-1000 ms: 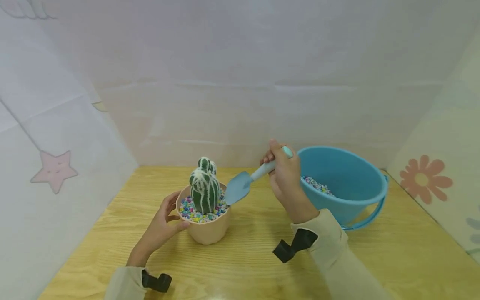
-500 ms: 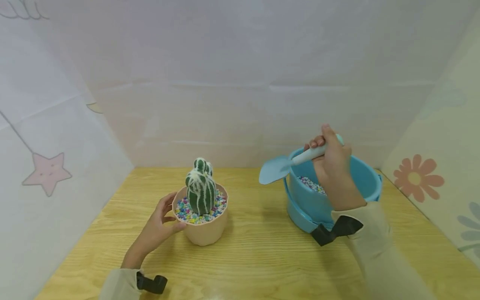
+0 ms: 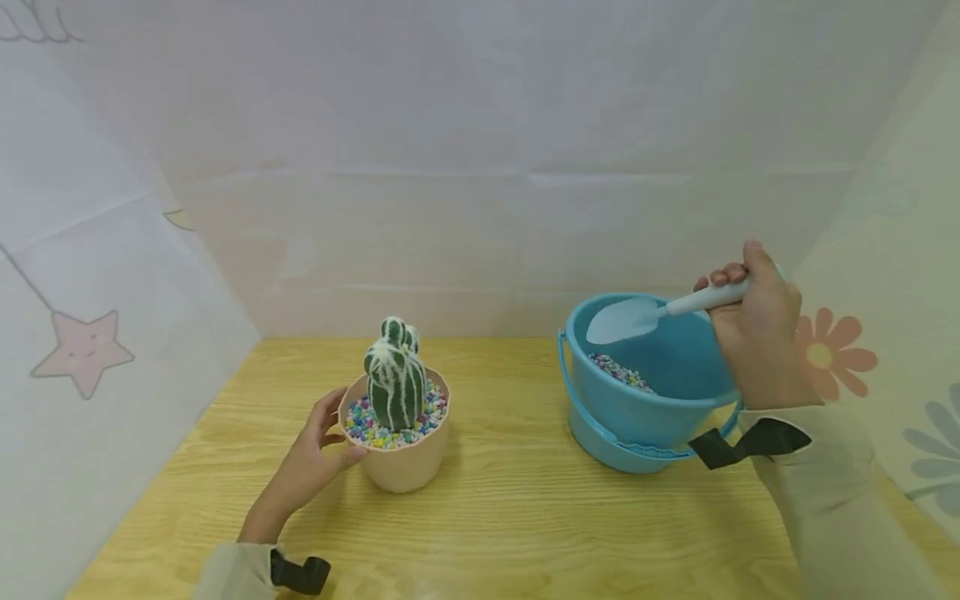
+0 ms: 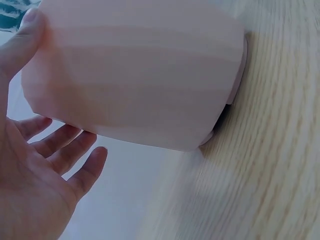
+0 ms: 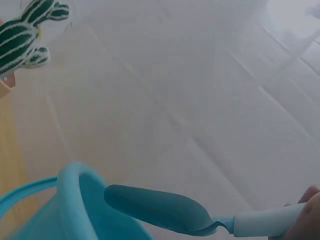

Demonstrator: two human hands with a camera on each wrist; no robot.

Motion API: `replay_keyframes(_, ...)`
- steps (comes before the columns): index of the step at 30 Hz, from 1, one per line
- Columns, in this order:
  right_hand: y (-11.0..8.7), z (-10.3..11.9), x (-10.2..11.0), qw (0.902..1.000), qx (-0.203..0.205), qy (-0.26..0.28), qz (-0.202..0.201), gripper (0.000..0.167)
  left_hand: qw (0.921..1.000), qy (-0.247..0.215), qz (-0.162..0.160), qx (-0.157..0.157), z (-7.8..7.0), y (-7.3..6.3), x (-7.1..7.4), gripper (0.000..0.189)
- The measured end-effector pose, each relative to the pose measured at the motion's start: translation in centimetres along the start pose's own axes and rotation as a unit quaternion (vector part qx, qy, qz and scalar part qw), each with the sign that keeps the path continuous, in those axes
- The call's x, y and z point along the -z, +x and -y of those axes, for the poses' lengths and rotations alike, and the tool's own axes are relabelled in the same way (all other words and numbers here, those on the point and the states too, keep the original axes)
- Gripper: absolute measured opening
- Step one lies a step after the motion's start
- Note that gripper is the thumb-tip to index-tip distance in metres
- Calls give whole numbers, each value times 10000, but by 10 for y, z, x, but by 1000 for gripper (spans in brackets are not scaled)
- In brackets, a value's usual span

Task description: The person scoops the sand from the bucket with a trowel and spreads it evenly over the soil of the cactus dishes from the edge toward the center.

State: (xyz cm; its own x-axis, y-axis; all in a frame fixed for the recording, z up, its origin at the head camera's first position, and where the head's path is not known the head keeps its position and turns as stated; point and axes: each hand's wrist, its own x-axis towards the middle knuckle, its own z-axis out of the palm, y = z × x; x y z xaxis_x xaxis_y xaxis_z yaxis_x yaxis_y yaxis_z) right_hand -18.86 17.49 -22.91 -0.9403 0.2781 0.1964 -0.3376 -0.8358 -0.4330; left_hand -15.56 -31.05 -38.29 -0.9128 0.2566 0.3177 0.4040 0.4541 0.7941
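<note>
My left hand (image 3: 306, 462) holds a peach flower pot (image 3: 407, 468) by its left side, thumb at the near rim and fingers round the far side. In the left wrist view, the fingers (image 4: 65, 145) lie along the pot wall. A green-and-white toy cactus (image 3: 396, 393) stands upright in the pot amid multicoloured pebbles (image 3: 373, 435). My right hand (image 3: 767, 337) grips the handle of a light blue trowel (image 3: 624, 320), whose blade hangs over a blue bucket (image 3: 626, 421). The right wrist view shows the trowel's blade (image 5: 160, 207) just above the bucket's rim. No pebbles are visible on it.
More small pebbles (image 3: 622, 372) lie at the bottom of the bucket, its handle (image 3: 648, 452) hanging down in front. Everything stands on a wooden table (image 3: 480, 533). A pale printed cloth (image 3: 465, 208) rises behind and at both sides.
My right hand has carried the trowel rightward from the pot's rim to above the bucket. The bucket has swung more upright. My left hand has stayed at the pot.
</note>
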Motion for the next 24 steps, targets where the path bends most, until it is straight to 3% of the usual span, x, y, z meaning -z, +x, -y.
replay_keyframes(8,7,2,25,9976,-77,-626,-268,15,9999,104,-36,69,-2,0,1,79)
replay_keyframes(13,14,-12,38,9852,43,-1526,-775,15,9999,135,2,-107,-3,2,4,77)
replay_keyframes(17,20,-17,46,9605,-242,-2633,-864,8,9987,186,-23,-483,-6,8,7,66)
replay_keyframes(22,26,-10,56,9069,-664,-4139,-431,22,9985,127,-91,-533,-14,19,10,55)
replay_keyframes(24,27,-8,60,8916,-659,-4476,-192,25,9986,78,-123,-507,-19,24,11,54)
